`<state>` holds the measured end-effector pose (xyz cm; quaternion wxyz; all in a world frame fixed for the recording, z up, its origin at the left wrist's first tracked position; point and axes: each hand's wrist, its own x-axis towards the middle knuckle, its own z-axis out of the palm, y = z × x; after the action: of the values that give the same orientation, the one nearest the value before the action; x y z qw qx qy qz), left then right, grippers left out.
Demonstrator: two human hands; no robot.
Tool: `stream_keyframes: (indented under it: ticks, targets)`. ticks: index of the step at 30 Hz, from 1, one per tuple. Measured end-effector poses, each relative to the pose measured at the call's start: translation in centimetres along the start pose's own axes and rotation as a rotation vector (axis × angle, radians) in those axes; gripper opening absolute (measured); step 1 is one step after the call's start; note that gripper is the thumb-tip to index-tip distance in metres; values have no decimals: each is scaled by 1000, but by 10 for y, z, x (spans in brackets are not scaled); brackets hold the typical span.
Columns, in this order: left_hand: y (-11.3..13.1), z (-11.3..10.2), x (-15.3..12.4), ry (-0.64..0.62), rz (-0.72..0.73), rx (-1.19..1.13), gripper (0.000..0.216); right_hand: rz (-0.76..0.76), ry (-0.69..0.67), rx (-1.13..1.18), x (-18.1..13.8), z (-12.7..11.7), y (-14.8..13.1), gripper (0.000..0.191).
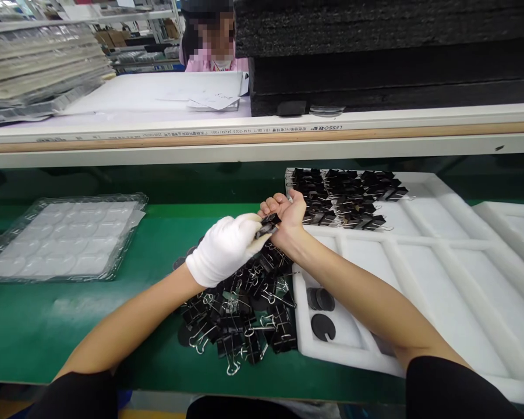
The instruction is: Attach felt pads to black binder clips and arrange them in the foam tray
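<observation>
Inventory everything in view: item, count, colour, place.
Loose clips: many, black, centre
Rowed clips: many, black, far tray
Discs: several, grey, near compartment
Foam trays: 2+, white, right
Plastic tray: 1, clear, left
Tabletop: 1, green, centre
Shelf: 1, white, above
Papers: several, white, shelf
Slabs: stack, black, shelf right
Pale stack: 1, beige, shelf left
Person: 1, pink top, behind shelf
Sleeves: 2, black, bottom
Left hand: 1, white glove, centre, holding black clip
Right hand: 1, bare, centre

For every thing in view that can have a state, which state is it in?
Left hand: gloved, closed on a black clip
Right hand: bare, curled
Clip heap: loose, jumbled
Clip rows: packed on white foam
Notched disc: lying flat
Plastic tray: lying flat
Black slabs: stacked
</observation>
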<state>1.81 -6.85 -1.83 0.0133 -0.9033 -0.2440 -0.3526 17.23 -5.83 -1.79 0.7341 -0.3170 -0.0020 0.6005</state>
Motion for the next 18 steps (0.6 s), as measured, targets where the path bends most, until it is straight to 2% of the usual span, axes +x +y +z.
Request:
stream_keyframes:
  ticks: [2, 4, 7, 10, 13, 18]
  targets:
    - [-6, -4, 5, -5, -264, -190, 21, 9, -18, -64, -4, 3, -3, 32]
    - [-15, -10, 13, -33, -540, -431, 28, 35, -93, -156, -8, 6, -5, 31]
    - [-30, -23, 25, -51, -799, -722, 33, 35, -226, -309, -14, 9, -5, 32]
    - [-42, -32, 30, -50, -873, -820, 36, -16, -328, -491, -16, 8, -3, 30]
    - [-47, -35, 30, -53, -847, -867, 40, -67, -422, -647, -14, 4, 0, 33]
    - [-49, -35, 28, -5, -765, -874, 39, -83, -411, -633, -8, 0, 1, 37]
